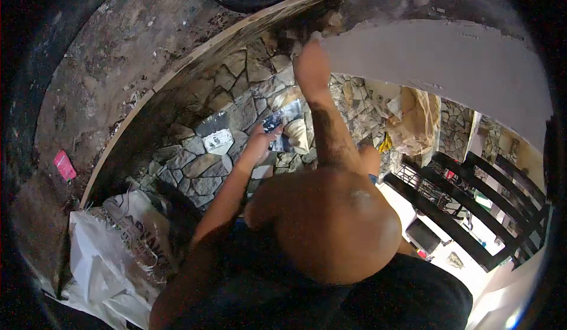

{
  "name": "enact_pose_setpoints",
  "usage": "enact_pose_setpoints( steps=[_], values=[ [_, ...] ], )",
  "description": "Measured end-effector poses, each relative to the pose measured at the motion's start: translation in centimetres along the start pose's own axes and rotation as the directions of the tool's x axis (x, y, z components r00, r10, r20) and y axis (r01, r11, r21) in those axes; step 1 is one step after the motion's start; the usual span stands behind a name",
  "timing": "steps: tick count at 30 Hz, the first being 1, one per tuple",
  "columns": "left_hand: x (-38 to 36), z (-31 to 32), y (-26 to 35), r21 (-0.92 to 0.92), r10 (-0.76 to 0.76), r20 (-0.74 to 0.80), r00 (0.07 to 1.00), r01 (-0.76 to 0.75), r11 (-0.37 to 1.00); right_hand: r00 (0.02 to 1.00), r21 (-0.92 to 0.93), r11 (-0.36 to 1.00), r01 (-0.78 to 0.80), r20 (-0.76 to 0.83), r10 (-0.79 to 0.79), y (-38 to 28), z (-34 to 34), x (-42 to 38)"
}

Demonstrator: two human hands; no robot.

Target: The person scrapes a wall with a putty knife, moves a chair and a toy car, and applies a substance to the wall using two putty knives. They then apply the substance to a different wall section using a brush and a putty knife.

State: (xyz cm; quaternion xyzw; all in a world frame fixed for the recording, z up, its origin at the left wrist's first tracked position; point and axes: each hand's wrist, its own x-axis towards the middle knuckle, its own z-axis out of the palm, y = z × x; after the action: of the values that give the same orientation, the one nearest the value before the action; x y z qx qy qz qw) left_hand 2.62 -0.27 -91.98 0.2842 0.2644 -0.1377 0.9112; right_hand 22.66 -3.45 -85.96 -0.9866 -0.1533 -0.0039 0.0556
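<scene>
My left hand (258,143) is closed around a dark putty tool (273,122) smeared with white, low in front of the stone-patterned floor. A pale cloth-like item (297,134) lies just right of it. My right hand (312,70) is raised, its fingers closed, at the left end of a smooth grey wall band (413,49). A small greyish tip shows past its fingers; what it grips is too hidden to name.
A curved pale-edged ledge (195,52) arcs across the upper left. A white sack (121,229) stands at lower left, a pink packet (65,166) above it. Left of centre lies a white-smeared board (218,141). Dark railings (466,194) and a plastic sheet (416,120) are at right.
</scene>
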Motion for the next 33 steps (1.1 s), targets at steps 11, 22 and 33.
enact_pose_setpoints(
  steps=[11, 22, 33],
  values=[
    [0.8, -1.3, -2.0, 0.102, 0.056, -0.082, 0.995, -0.048, 0.994, 0.924, -0.039, 0.990, 0.138, -0.355, -0.143, -1.1, -3.0, -0.2],
    [-2.0, 2.6, 3.6, 0.230, -0.051, -0.179, 0.983, 0.092, 0.969, 0.999, -0.025, 1.000, 0.012, -0.038, -0.013, -0.4, -3.4, 1.4],
    [0.0, -0.5, -0.6, 0.069, 0.049, -0.060, 0.997, -0.045, 0.997, 0.962, -0.196, 0.962, 0.192, 0.231, -0.145, -2.0, -4.2, 3.7]
  ],
)
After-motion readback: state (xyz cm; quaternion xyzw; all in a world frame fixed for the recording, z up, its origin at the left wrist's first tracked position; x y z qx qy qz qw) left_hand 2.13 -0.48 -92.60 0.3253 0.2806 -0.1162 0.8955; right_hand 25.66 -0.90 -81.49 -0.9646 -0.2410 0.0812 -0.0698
